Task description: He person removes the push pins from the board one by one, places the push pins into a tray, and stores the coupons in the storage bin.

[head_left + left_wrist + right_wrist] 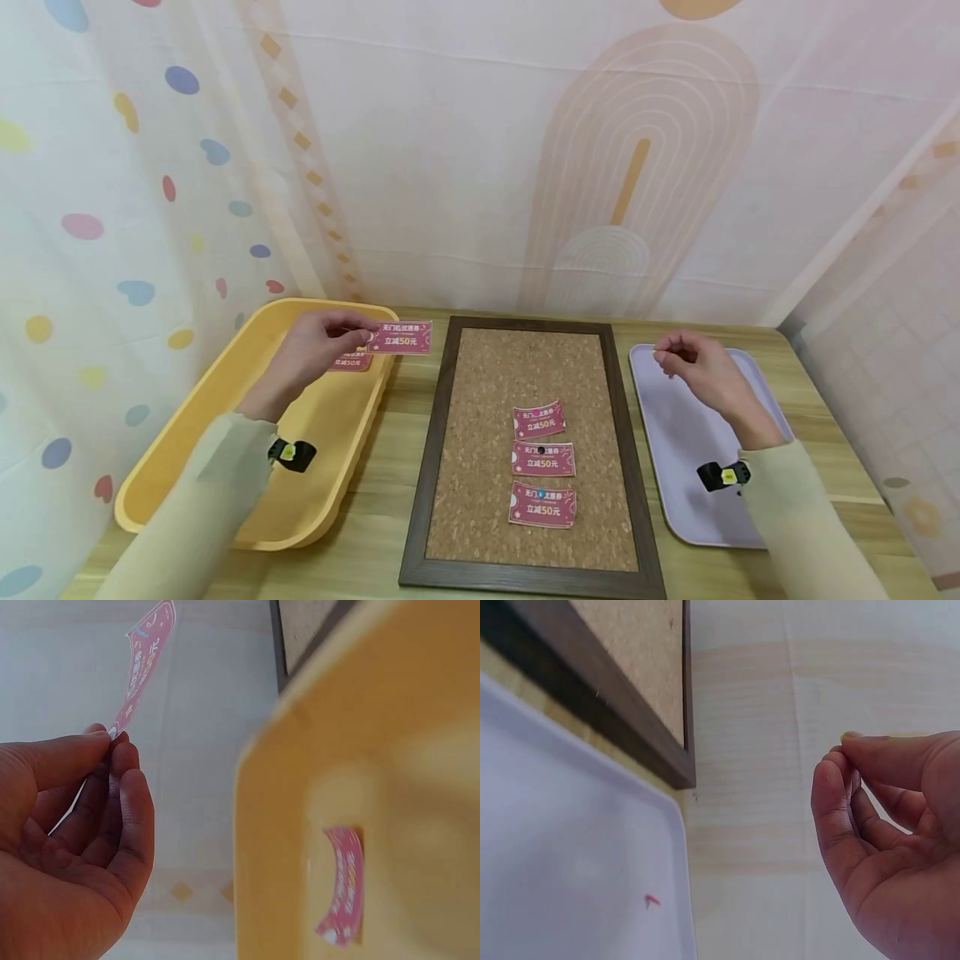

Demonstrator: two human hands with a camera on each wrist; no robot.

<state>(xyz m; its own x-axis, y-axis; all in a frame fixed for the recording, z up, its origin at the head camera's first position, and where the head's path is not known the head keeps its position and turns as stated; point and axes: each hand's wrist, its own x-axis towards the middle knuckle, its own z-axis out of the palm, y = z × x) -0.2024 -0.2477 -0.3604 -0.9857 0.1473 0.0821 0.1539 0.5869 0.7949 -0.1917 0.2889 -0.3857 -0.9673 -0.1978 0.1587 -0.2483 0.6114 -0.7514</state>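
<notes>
My left hand (318,350) pinches a pink paper coupon (408,337) by its left end, above the far right rim of the yellow bin (360,425). In the left wrist view this coupon bends upward from the thumb and fingertips. Another coupon (349,881) lies inside the bin. Over the far end of the lilac tray (697,467), my right hand (697,367) pinches a small yellow push pin (850,736), mostly hidden by the fingertips. Three coupons are in a column on the corkboard (480,400), with a pink, a black (541,450) and a blue push pin (541,493).
The corkboard's raised dark frame (423,500) stands between bin and tray on the wooden table (390,467). A small red push pin (652,900) lies in the tray. Patterned curtains (450,167) hang behind and at both sides.
</notes>
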